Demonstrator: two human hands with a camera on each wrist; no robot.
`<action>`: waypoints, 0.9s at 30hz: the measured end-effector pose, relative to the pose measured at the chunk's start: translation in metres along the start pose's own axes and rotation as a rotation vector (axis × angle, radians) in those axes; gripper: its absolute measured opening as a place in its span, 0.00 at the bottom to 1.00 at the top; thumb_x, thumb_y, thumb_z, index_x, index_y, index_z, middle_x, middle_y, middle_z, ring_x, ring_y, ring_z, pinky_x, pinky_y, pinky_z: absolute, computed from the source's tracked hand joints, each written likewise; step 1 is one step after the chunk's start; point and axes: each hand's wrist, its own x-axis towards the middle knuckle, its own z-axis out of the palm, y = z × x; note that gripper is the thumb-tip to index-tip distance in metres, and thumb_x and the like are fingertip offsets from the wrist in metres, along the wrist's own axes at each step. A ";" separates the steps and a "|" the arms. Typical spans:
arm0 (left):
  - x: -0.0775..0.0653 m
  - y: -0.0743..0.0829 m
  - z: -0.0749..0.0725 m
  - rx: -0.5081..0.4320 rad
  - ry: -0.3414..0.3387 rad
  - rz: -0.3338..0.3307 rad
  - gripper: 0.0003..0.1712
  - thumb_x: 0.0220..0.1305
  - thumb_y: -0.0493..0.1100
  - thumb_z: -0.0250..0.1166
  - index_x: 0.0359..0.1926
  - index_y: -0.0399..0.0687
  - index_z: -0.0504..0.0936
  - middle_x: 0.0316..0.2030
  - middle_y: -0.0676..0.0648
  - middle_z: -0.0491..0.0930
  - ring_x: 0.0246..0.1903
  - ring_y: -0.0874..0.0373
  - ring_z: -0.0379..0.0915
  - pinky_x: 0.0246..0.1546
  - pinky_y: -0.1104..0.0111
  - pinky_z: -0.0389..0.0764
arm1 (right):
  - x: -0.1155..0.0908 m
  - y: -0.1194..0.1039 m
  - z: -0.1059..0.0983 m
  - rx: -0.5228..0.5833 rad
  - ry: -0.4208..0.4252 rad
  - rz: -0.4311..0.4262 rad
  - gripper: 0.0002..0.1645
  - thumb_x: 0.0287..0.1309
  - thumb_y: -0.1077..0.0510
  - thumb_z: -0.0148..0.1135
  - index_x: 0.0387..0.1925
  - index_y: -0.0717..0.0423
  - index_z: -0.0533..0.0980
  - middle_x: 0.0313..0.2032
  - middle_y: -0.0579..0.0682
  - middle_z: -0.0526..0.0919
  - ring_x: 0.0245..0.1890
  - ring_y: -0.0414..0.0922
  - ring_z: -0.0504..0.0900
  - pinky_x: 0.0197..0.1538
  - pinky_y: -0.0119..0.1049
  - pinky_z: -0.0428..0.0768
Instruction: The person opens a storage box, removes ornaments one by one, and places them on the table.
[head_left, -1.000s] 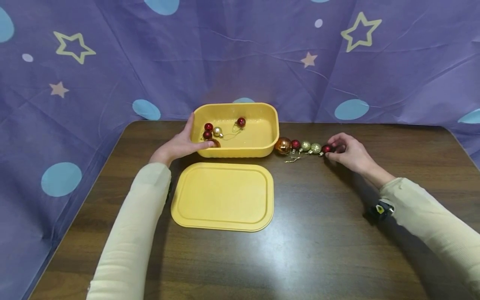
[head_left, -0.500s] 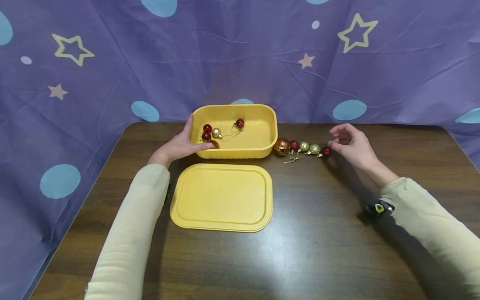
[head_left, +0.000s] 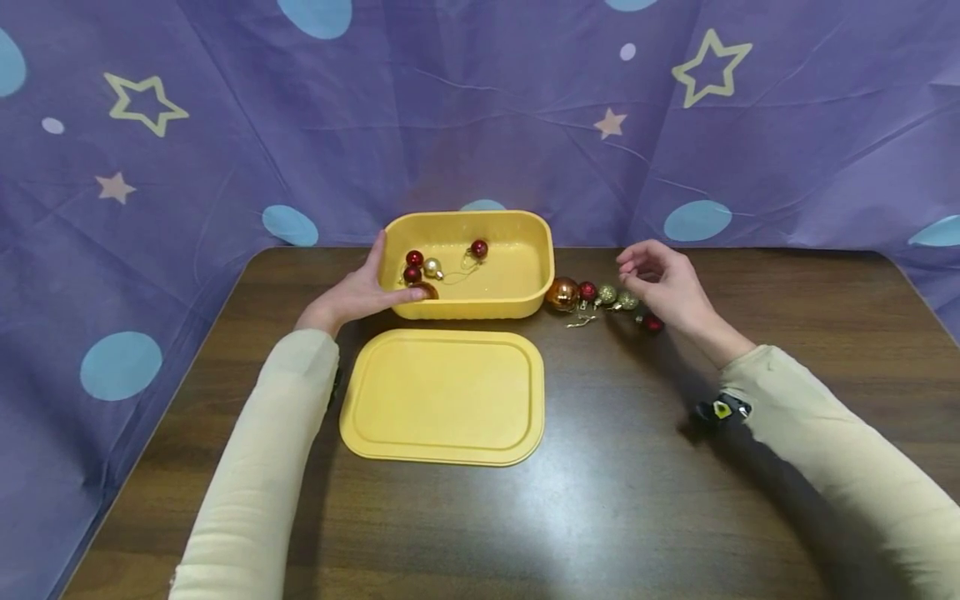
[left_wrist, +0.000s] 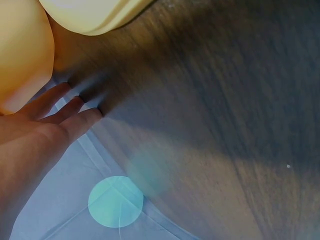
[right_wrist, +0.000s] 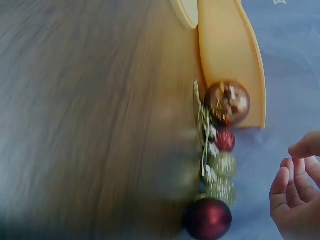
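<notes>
My left hand (head_left: 358,289) grips the left end of a yellow plastic box (head_left: 480,308), its thumb over the front rim and its fingers along the outer wall. Inside are several Christmas baubles: a red bauble (head_left: 478,248), two more reds, a gold bauble (head_left: 432,267) and a copper one partly under the thumb. Beside the box, a row of baubles starts with a large copper bauble (right_wrist: 227,102), then a glittery red bauble (right_wrist: 225,139), two glittery gold ones and a dark red bauble (right_wrist: 208,218). Above the row's right part hovers my right hand (head_left: 663,283), fingers loosely curled, holding nothing.
A yellow lid (head_left: 442,396) lies flat on the brown wooden table (head_left: 600,500), just in front of the box. Gold hanging strings (right_wrist: 204,135) trail from the row. A purple curtain (head_left: 450,108) with stars hangs close behind the table.
My right hand has let go of the dark red bauble at the row's end, lifted, and moved left over the gold baubles. The left hand stays on the box.
</notes>
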 end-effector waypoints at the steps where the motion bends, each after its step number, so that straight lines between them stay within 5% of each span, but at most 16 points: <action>1: 0.000 0.000 0.000 -0.001 0.001 -0.003 0.70 0.57 0.61 0.68 0.73 0.58 0.18 0.74 0.37 0.35 0.70 0.39 0.41 0.68 0.50 0.48 | 0.001 0.000 0.003 0.003 -0.009 0.002 0.10 0.54 0.79 0.55 0.40 0.77 0.73 0.33 0.68 0.78 0.31 0.36 0.75 0.38 0.23 0.74; 14: 0.000 0.001 -0.001 -0.012 -0.003 -0.004 0.71 0.56 0.62 0.69 0.73 0.58 0.18 0.74 0.37 0.35 0.70 0.39 0.42 0.68 0.50 0.48 | 0.025 0.017 0.038 0.047 -0.084 -0.002 0.10 0.58 0.69 0.61 0.42 0.69 0.77 0.36 0.57 0.82 0.33 0.39 0.78 0.39 0.27 0.75; 27: -0.001 0.001 0.000 0.007 -0.002 -0.031 0.71 0.56 0.64 0.68 0.73 0.60 0.17 0.74 0.37 0.35 0.70 0.38 0.43 0.67 0.49 0.49 | 0.043 -0.019 0.091 0.147 -0.174 -0.092 0.07 0.56 0.72 0.58 0.37 0.67 0.77 0.32 0.57 0.81 0.33 0.45 0.77 0.36 0.32 0.74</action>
